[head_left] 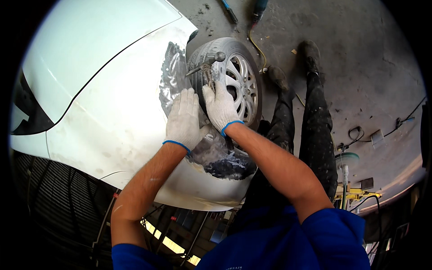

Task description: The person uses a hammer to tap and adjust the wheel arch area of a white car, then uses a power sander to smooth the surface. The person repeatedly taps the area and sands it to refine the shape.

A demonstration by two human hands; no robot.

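Both of my hands wear white knitted gloves with blue cuffs. My left hand lies flat with fingers extended on the white car's fender at the wheel arch, beside a bare-metal patch. My right hand is closed around a body hammer, whose head, with a round face and a narrow end, is held over the tyre of the silver alloy wheel. A rough dark patch of worked surface shows lower on the arch, near my wrists.
My legs in dark trousers are to the right of the wheel, on the grey floor. A blue-handled tool, a power tool with yellow cord, cables, a hose and yellow equipment lie around.
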